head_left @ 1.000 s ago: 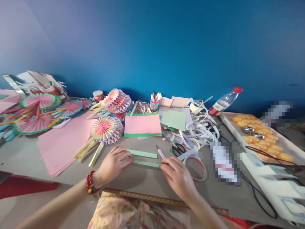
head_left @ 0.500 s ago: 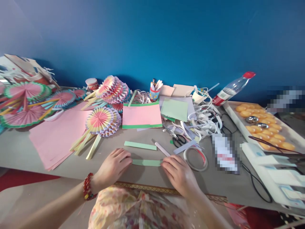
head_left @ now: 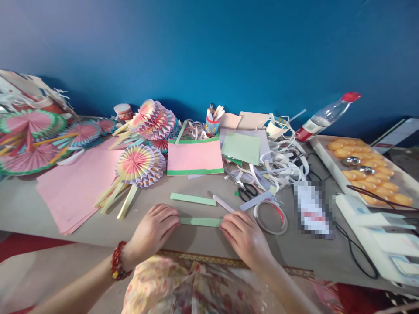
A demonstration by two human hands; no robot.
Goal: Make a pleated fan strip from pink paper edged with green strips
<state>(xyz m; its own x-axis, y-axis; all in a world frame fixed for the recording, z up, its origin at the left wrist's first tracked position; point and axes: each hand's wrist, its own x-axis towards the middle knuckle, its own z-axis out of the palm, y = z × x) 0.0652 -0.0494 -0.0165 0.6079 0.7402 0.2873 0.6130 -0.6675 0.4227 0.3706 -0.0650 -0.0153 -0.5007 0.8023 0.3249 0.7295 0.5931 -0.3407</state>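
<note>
A green paper strip (head_left: 200, 222) lies lengthwise across the table near its front edge, between my two hands. At its left end my left hand (head_left: 159, 226) has its fingers closed on the strip. My right hand (head_left: 244, 235) pinches the right end, its fingertips pressed together. Just beyond lies a second green strip (head_left: 193, 199), with a pale pen-like stick (head_left: 223, 203) slanting from its right end toward my right hand. Farther back rests a pink paper sheet with green borders (head_left: 195, 157).
Folded paper fans (head_left: 139, 165) and pink sheets (head_left: 78, 183) occupy the left. On the right are scissors (head_left: 247, 191), a tape roll (head_left: 284, 222), a tangle of white strips (head_left: 286, 163), a leaning bottle (head_left: 327, 117) and a white tray (head_left: 322, 150). A blue wall (head_left: 209, 52) stands behind.
The view has shifted very slightly. Both hands stay at the ends of the green strip, and nothing on the table has visibly moved.
</note>
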